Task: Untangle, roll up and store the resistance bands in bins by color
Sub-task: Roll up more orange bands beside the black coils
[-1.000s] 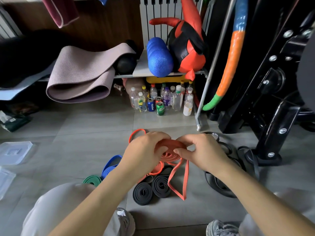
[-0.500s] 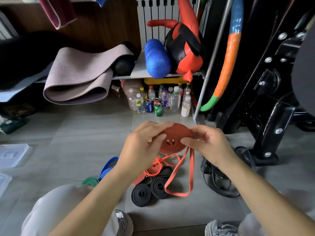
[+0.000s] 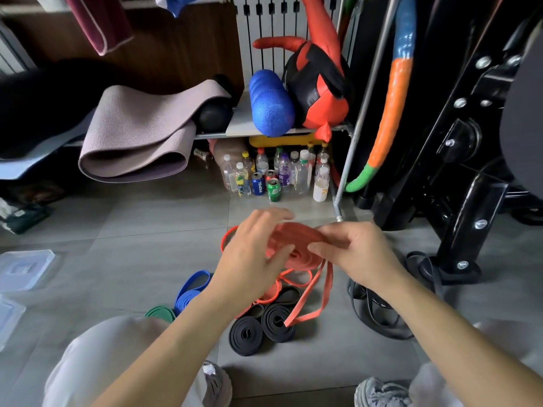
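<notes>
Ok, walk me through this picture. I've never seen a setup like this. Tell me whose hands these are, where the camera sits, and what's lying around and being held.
There is no machine here. A person works with bare hands, and one camera worn on their head looks down, so both arms come in from the bottom.

The right hand pinches a half-rolled orange band, and the band's loose tail hangs down over the black rolls. The left hand is at the roll too, but its fingers are blurred, so its grip is unclear.

Also on the floor are a blue band, a green band, a black tangle and a clear bin or lid.
</notes>
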The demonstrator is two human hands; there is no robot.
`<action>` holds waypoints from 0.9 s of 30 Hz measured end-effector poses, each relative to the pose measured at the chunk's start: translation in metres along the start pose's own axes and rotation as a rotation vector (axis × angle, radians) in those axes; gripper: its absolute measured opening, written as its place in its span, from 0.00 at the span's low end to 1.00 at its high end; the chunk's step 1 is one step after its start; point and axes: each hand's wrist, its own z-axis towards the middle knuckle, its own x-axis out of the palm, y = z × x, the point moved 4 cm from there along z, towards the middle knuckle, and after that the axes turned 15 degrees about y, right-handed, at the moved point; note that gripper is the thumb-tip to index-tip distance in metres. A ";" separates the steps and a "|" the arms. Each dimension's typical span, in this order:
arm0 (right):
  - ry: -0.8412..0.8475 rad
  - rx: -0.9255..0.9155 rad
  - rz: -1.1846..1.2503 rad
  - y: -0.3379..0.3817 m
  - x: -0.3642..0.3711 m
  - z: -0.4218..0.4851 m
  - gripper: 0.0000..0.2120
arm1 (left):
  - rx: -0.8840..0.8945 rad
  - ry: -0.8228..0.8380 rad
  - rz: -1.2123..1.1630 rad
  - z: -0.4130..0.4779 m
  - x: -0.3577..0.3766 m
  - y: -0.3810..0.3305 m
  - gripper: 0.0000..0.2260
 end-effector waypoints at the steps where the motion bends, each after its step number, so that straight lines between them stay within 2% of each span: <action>1: 0.014 0.011 -0.048 -0.002 0.003 0.001 0.11 | 0.077 0.040 0.133 -0.001 0.004 -0.003 0.20; 4: 0.044 0.008 -0.084 -0.003 0.007 0.001 0.09 | 0.136 0.077 0.213 -0.002 0.012 0.000 0.21; 9: 0.025 -0.005 0.082 0.001 0.003 0.002 0.16 | 0.138 -0.014 0.056 0.001 0.000 0.005 0.18; 14: -0.007 0.039 0.153 -0.006 0.001 0.002 0.14 | 0.077 -0.133 -0.087 0.002 -0.013 0.005 0.19; 19: -0.040 -0.022 0.317 -0.001 0.004 0.001 0.12 | -0.048 -0.210 -0.350 -0.002 -0.014 0.005 0.24; 23: -0.030 -0.005 0.173 -0.001 0.003 -0.002 0.13 | -0.140 -0.122 -0.386 -0.003 -0.005 0.008 0.20; 27: 0.050 0.084 -0.169 -0.006 0.010 -0.003 0.07 | -0.139 0.037 -0.075 -0.008 0.008 0.001 0.14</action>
